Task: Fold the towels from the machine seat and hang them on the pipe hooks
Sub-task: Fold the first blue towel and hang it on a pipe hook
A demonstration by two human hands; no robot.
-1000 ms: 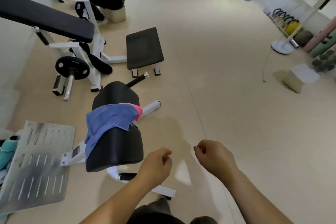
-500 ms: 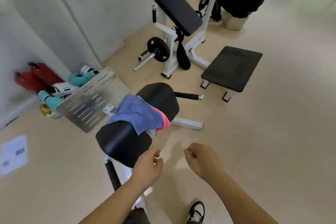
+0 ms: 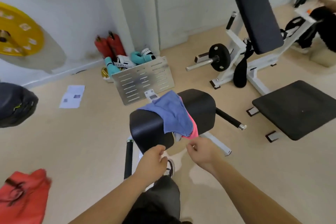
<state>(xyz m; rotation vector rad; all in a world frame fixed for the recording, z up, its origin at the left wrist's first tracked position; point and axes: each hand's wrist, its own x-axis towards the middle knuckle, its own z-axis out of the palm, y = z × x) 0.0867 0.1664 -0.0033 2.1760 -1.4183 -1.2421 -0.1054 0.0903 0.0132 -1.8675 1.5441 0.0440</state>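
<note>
A beige gym floor [image 3: 76,151] ran up to a white wall [image 3: 72,5], with a yellow weight plate [image 3: 17,31] leaning at the far left and a white bench machine [image 3: 254,23] at the far right. Just beyond the fingertips stood the black padded seat [image 3: 151,129] of a machine. A blue towel [image 3: 172,112] lay draped across its top, and a pink towel [image 3: 193,131] showed under the blue one's right edge, hanging down the near side of the pad.

The left hand [image 3: 154,158] hung close to the seat's near face, fingers curled loosely inward and holding nothing. The right hand [image 3: 201,151] was beside it, apart from it, fingers also half curled and empty. Its fingertips [image 3: 190,146] sat just below the hanging corner of the pink towel, very near it; whether they touched the cloth could not be told.

Farther past the fingers, behind the seat, a slotted metal plate [image 3: 143,80] leaned in front of teal and white boxing gloves [image 3: 138,58] and two red extinguishers [image 3: 109,45]. To the right of the right hand lay a flat black pad [image 3: 298,109] on short legs. To the left of the left hand, a sheet of paper [image 3: 72,96] lay on the floor, and a red bag [image 3: 23,198] sat nearer, at the lower left.
</note>
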